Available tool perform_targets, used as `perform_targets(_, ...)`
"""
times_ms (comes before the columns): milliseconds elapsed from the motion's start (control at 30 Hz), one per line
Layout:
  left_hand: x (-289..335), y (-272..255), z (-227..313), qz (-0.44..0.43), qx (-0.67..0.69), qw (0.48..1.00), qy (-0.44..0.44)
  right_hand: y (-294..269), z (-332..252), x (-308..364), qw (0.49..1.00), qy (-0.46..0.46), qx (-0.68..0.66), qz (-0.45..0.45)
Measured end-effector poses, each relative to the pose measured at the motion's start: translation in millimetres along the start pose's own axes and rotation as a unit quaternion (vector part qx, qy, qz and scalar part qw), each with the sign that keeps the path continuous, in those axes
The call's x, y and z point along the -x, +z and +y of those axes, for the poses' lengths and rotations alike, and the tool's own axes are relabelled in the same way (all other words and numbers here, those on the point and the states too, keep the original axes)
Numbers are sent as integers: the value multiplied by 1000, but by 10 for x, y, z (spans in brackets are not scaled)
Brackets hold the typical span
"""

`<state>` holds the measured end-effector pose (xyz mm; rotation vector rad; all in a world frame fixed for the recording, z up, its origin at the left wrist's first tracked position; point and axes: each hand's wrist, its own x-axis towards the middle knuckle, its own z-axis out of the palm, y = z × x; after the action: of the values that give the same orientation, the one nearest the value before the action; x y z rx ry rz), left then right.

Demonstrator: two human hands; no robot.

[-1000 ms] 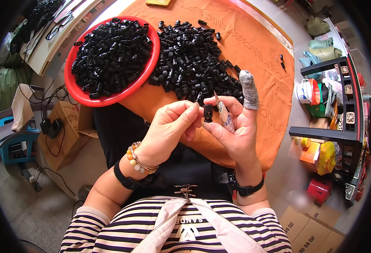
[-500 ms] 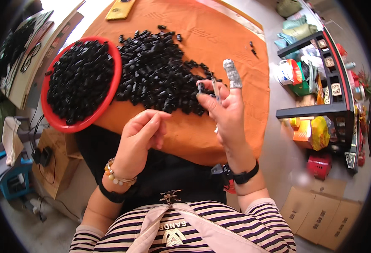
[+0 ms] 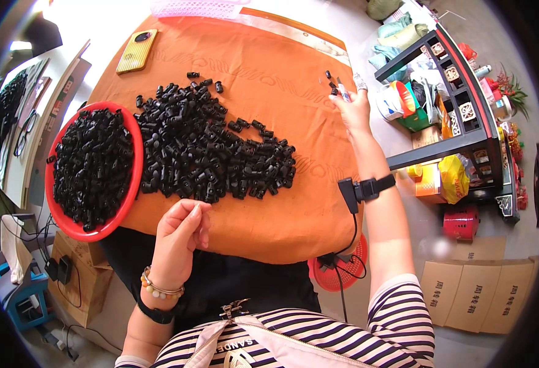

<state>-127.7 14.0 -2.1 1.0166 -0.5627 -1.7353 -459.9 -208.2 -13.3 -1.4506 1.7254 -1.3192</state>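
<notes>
A heap of small black plastic pieces that look like cord locks (image 3: pixel 190 141) lies on the orange tablecloth (image 3: pixel 269 227). More of them fill a round red tray (image 3: pixel 136 178) at the left. My left hand (image 3: pixel 180 230) is closed in a pinch at the heap's near edge; whatever its fingertips hold, if anything, is hidden. Stretched out to the table's far right, my right hand (image 3: pixel 355 110) grips a thin pale tool with a bit of blue (image 3: pixel 343 92). Several loose black pieces (image 3: pixel 329 76) are by its fingertips. A grey knitted cover (image 3: pixel 359 81) wraps one finger.
A yellow phone (image 3: pixel 137 51) lies at the far left of the cloth, and a pink plastic basket (image 3: pixel 196 8) stands beyond it. Dark shelving (image 3: pixel 441 147) with bags is at the right. A red basket (image 3: pixel 343 270) sits below the table's near right edge.
My right hand has moved from beside the heap to the table's far right, carrying the thin tool. The black piece at its fingertips is no longer clearly visible. My left hand stays pinched near the heap.
</notes>
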Motion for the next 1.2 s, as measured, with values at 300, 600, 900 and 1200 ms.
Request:
perform_targets(300, -69, 3, -2, 28, -18, 999, -27, 188, 249, -349, 956, -64, 283, 49)
perform_targets(600, -102, 1, 0, 13, -17, 1000, -10, -183, 168, 33, 983, -113, 144, 26)
perform_targets(900, 39, -36, -8, -22, 2, 1000, 5, -119, -245, 1653, 988, 3, -67, -141)
perform_targets(1200, 167, 60, -28, -19, -13, 1000, 15, 204, -250, 2004, 992, -59, 15, -107)
